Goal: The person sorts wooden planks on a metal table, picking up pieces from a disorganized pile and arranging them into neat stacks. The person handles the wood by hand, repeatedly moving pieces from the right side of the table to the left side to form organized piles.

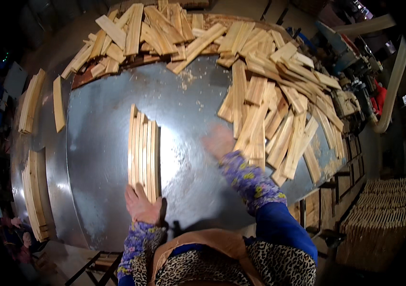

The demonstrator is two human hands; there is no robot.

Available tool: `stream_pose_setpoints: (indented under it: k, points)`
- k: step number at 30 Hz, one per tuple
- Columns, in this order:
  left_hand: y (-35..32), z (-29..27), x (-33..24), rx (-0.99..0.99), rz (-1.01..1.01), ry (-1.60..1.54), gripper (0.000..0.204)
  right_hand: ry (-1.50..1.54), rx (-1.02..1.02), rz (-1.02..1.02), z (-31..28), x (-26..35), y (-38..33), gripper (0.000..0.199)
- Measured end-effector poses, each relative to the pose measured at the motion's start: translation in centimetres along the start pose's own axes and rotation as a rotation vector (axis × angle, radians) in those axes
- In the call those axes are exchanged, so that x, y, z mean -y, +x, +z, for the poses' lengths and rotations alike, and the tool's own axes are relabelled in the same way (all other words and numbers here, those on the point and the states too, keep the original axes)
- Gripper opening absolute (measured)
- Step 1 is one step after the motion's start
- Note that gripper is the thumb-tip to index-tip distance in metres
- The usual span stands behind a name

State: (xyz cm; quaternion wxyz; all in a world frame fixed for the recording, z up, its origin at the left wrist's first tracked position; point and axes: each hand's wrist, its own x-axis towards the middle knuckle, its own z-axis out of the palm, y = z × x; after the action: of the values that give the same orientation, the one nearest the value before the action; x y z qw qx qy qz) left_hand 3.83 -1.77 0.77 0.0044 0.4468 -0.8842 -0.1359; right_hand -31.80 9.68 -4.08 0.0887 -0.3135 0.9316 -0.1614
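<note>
A broad, grey sheet-metal table (98, 157) spreads out around a row of pale, narrow wooden slats (144, 148) set tightly side by side – the landmark here, and the thing being worked on. Beyond that row and to its right sprawls a loose heap of flat, yellowish wooden boards (255, 128), crossing at all angles. Well to the row's left lie a near stack of pale slats (33, 190) and a far stack of pale slats (32, 102); a single thin, pale slat (59, 105) lies between the far stack and the row.

The bare left hand (143, 207) spans the row's near end, fingers spread against it; whether they grip, I cannot tell. The bare right hand (219, 140) is blurred, between row and heap – its fingers' state is unclear.

The step in hand looks like gathering slats into line. The next move probably calls for steadying the row and evening its staggered far ends.
</note>
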Motion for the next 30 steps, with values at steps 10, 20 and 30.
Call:
stream_pose_setpoints:
  k: [10, 20, 30]
  points:
    - [1.2, 0.3, 0.7, 0.167, -0.053, 0.066, 0.111, 0.005, -0.202, 0.826, -12.0, -12.9, 19.0, 0.103]
    - [2.3, -2.9, 1.5, 0.213, -0.098, -0.117, 0.103, 2.056, 0.182, 0.317, 0.6, -8.8, -6.6, 0.064]
    - [0.0, 2.6, 13.9, 0.388, -0.430, -1.811, 0.069, 1.737, 0.829, 0.358, 8.3, 16.4, -24.5, 0.080]
